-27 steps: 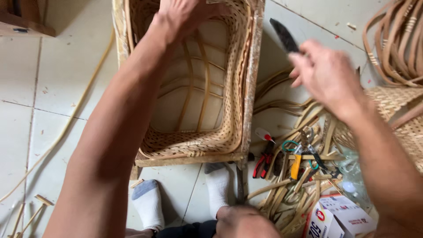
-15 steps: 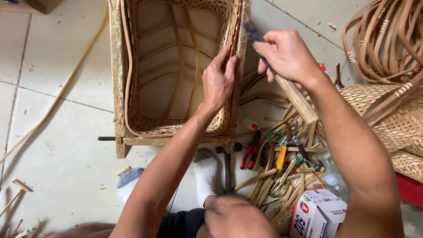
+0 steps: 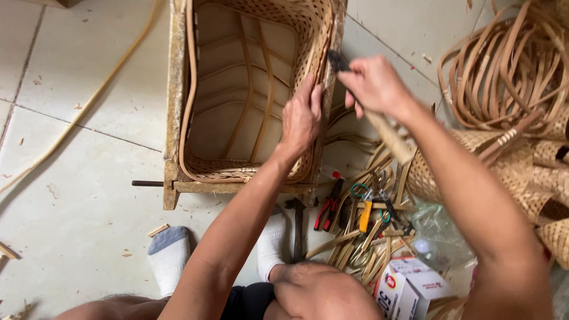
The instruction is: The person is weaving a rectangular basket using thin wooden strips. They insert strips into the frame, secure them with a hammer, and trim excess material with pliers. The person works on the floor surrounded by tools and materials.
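Kneeling over pale floor tiles (image 3: pixel 77 201) littered with chips. Woven basket (image 3: pixel 249 95) sits in a wooden frame (image 3: pixel 175 118). Left hand (image 3: pixel 301 118) presses flat on its right rim; right hand (image 3: pixel 373 86) clenches a wooden-handled knife (image 3: pixel 385 127) just beside. Rattan coils (image 3: pixel 504 65) lie right.

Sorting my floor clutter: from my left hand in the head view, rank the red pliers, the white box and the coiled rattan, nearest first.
From the left hand:
1. Red pliers, just below it on the floor.
2. White box, bottom right; its gap is close to the coil's.
3. Coiled rattan, far right.
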